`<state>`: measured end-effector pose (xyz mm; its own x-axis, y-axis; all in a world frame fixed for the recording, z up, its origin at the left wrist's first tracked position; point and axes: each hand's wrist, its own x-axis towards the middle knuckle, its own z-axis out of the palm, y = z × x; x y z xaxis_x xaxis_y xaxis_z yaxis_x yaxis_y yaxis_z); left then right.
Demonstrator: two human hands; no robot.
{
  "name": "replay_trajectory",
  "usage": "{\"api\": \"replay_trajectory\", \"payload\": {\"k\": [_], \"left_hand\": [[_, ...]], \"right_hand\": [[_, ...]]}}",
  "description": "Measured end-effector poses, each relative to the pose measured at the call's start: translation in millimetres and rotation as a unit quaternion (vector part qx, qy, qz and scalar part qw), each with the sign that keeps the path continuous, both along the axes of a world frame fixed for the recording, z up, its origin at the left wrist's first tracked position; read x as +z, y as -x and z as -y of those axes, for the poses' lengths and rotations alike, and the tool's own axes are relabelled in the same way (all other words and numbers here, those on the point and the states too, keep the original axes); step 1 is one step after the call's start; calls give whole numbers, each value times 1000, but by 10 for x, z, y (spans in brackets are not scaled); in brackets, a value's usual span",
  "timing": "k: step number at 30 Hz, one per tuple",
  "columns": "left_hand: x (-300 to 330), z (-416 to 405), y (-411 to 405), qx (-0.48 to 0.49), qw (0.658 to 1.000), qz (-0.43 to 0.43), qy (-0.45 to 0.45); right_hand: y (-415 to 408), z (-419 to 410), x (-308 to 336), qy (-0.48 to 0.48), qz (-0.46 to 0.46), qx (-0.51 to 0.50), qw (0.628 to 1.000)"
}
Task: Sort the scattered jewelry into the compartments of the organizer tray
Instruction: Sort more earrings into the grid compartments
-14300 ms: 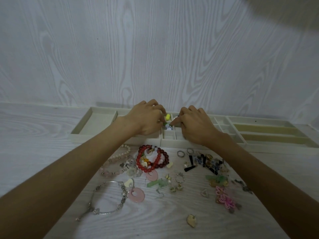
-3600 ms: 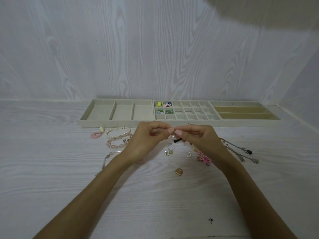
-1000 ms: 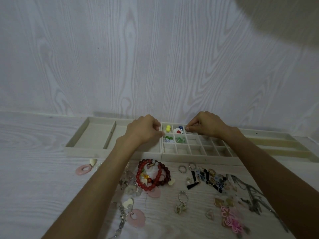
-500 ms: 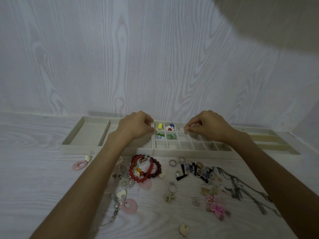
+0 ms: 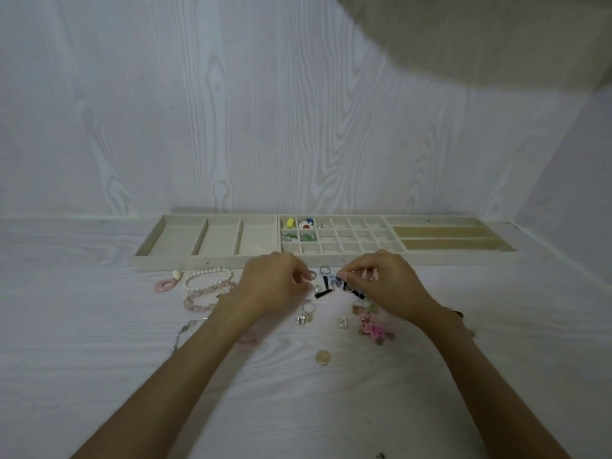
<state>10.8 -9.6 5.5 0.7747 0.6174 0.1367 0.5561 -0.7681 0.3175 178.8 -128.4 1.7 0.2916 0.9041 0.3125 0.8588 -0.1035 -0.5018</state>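
White wood-grain table (image 5: 99, 376). Against the wall, cream organizer tray (image 5: 231, 261). Before it, pearl bracelet (image 5: 208, 279), pink bead bracelet (image 5: 198, 301), pink ring pendant (image 5: 164, 285), black bar earrings (image 5: 324, 289), pink knot charm (image 5: 372, 327), amber stone (image 5: 323, 357).

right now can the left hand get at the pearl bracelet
Probably yes. The pearl bracelet lies in the open on the table just to the left of the left hand, in front of the tray, with nothing on top of it; only a pink bracelet sits alongside.
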Motion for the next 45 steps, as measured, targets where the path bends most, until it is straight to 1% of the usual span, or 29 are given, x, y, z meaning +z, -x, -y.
{"api": "replay_trajectory", "payload": {"k": [3, 5, 10, 12, 13, 15, 16, 17, 18, 19, 20, 21, 23, 25, 27, 30, 32, 36, 39, 42, 45], "left_hand": [[-103, 32, -101, 23, 999, -7, -39], [-129, 28, -153, 23, 998, -4, -61], [-100, 57, -191, 14, 996, -1, -83], [-101, 63, -178, 8, 998, 3, -67], [-107, 60, -170, 3, 999, 15, -34], [-91, 47, -150, -23, 993, 75, 85], [-68, 42, -141, -41, 980, 115, 156], [-26, 51, -132, -52, 964, 148, 217], [19, 68, -112, -56, 950, 170, 256], [62, 91, -92, -55, 941, 183, 278], [98, 124, -75, -52, 935, 190, 295], [128, 157, -54, -47, 930, 196, 309], [140, 200, -6, -39, 918, 202, 338], [154, 255, 36, -27, 910, 189, 368], [141, 264, 52, -21, 903, 191, 383], [119, 247, 70, -23, 898, 210, 386], [77, 242, 69, -42, 906, 205, 368], [-50, 177, 42, -60, 929, 209, 298], [-61, 135, -9, -66, 935, 220, 268], [42, 55, -77, -87, 934, 219, 268], [225, -118, -184, -110, 947, 184, 237]], "right_hand": [[41, -1, -153, -23, 38, -10, 999], [30, -12, -243, -17, 54, -9, 998], [69, -30, -316, -18, 59, -16, 998], [107, -38, -307, -28, 66, -21, 997], [119, -37, -307, -32, 67, -24, 997], [143, -38, -298, -41, 42, -26, 998], [153, -39, -290, -47, -4, -21, 999], [166, -40, -274, -55, -72, -11, 996], [181, -38, -253, -60, -148, 5, 987], [200, -36, -230, -63, -214, 25, 975], [216, -30, -212, -64, -259, 40, 963], [234, -21, -199, -66, -284, 49, 955], [274, -1, -166, -80, -312, 59, 945], [307, 5, -153, -98, -331, 65, 936], [315, -4, -166, -107, -321, 58, 939], [309, -29, -193, -127, -297, 28, 946], [298, -34, -209, -147, -272, 10, 951], [318, -33, -224, -196, -224, 1, 955], [314, -50, -224, -232, -201, 3, 952], [244, -100, -157, -237, -203, -5, 950], [92, -221, 12, -211, -196, -11, 957]]}}
